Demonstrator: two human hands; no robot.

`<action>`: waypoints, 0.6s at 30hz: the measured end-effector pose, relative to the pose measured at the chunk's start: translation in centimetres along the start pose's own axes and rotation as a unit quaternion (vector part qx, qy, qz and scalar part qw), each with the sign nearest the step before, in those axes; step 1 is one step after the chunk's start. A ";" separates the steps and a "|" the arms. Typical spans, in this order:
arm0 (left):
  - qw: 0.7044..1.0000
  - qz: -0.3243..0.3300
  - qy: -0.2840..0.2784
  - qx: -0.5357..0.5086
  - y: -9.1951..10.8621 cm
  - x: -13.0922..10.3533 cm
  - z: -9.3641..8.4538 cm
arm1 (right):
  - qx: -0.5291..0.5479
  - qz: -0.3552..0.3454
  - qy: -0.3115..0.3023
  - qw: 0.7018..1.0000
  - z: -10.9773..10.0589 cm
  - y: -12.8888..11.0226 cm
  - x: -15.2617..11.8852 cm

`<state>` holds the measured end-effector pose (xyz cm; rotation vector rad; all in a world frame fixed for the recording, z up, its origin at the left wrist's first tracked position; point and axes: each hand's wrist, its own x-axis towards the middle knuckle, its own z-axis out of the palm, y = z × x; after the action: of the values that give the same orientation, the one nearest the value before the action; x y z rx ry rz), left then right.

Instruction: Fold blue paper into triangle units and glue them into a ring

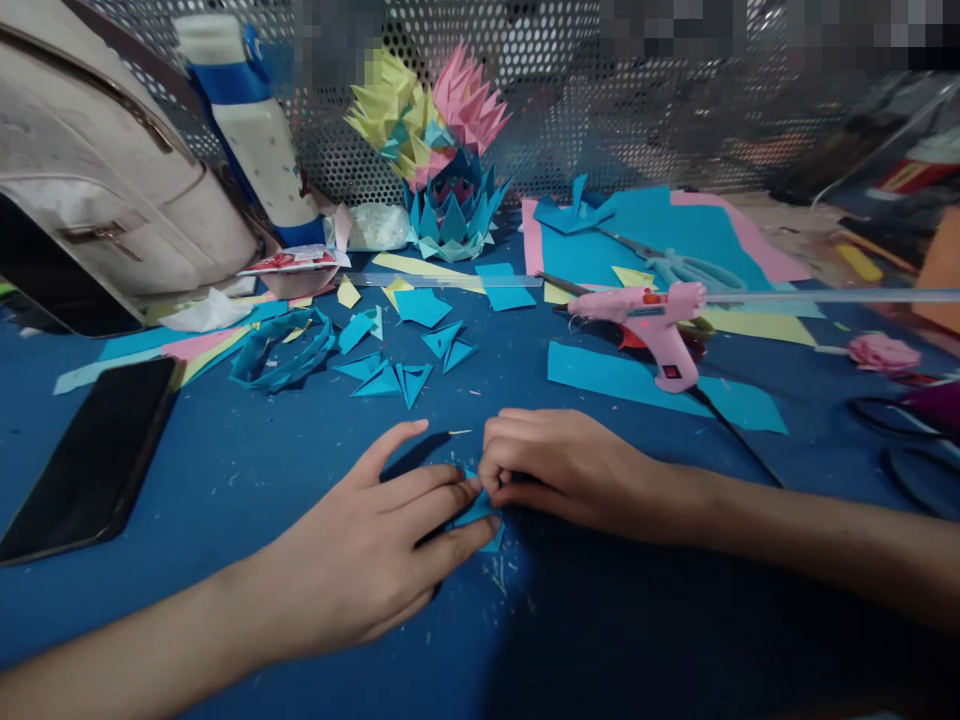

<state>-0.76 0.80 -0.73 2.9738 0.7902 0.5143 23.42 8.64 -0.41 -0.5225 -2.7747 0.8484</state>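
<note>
A small piece of blue paper [480,513] lies on the blue tabletop, mostly covered by my fingers. My left hand [397,535] rests over it with fingers stretched out and thumb raised apart, its fingertips pressing the paper down. At the paper's upper right edge, my right hand [551,465] is closed, with curled fingers and thumb pinched at the paper. Just beyond my hands are several folded blue paper triangles [386,380] and a blue paper ring [283,350].
A pink glue gun [652,325] lies right of centre beside a blue paper strip [600,368]. Scissors [686,268] rest on coloured sheets behind it. Folded paper flowers [457,205] stand at the back. A phone [97,450], bottle [259,140] and bag [150,200] occupy the left.
</note>
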 end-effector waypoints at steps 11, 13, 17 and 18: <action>1.000 0.000 0.026 -0.017 -0.1 0.0 0.3 | -0.060 -0.009 0.002 0.998 0.3 -0.2 0.0; 1.000 -0.002 0.020 -0.018 -0.2 0.0 0.3 | -0.065 -0.009 0.002 0.998 0.3 -0.2 0.0; 1.000 -0.015 -0.011 -0.019 -0.1 0.0 0.2 | -0.059 -0.009 0.002 0.998 0.3 -0.2 -0.1; 1.000 -0.017 -0.018 -0.019 -0.1 0.1 0.1 | -0.053 -0.010 0.000 0.999 0.2 -0.1 -0.1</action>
<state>-0.70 0.89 -0.86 2.9208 0.8167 0.4665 23.37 8.41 -0.52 -0.5102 -2.8313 0.6983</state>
